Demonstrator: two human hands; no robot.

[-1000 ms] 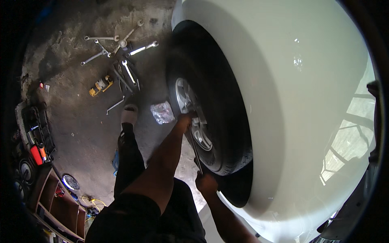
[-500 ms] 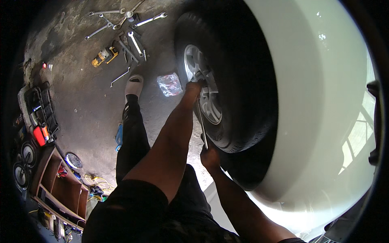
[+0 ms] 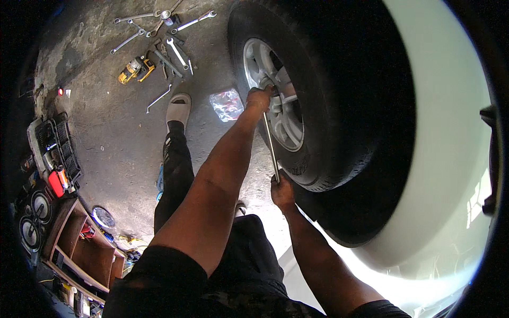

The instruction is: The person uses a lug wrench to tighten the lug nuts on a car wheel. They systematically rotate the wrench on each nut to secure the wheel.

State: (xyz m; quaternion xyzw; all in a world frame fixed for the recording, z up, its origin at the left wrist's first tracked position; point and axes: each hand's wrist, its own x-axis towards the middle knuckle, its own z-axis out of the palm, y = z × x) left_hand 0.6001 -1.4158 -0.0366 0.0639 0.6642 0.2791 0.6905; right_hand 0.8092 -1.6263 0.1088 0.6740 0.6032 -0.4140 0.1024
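Note:
A long steel lug wrench [image 3: 271, 142] slants down along the face of a car wheel. My left hand [image 3: 259, 99] is closed round its upper end, close against the hub, and hides the wrench head and whatever it sits on. Lower down, my right hand [image 3: 283, 191] grips the other end of the bar, beside the tyre's lower edge. The silver spoked rim [image 3: 290, 126] sits inside a black tyre [image 3: 331, 153], under the pale fender [image 3: 450, 159] of the vehicle.
Several wrenches [image 3: 177, 53] and a yellow-black power tool [image 3: 137, 70] lie on the rough floor. A clear plastic bag [image 3: 227, 105] is near the tyre, beside my sandalled foot [image 3: 178, 108]. At left stand an open tool case [image 3: 62, 139] and a brown wooden shelf [image 3: 87, 254].
Both hands stay on the wrench. My view has shifted, so the wheel appears larger and farther right. Little or no turn of the bar shows.

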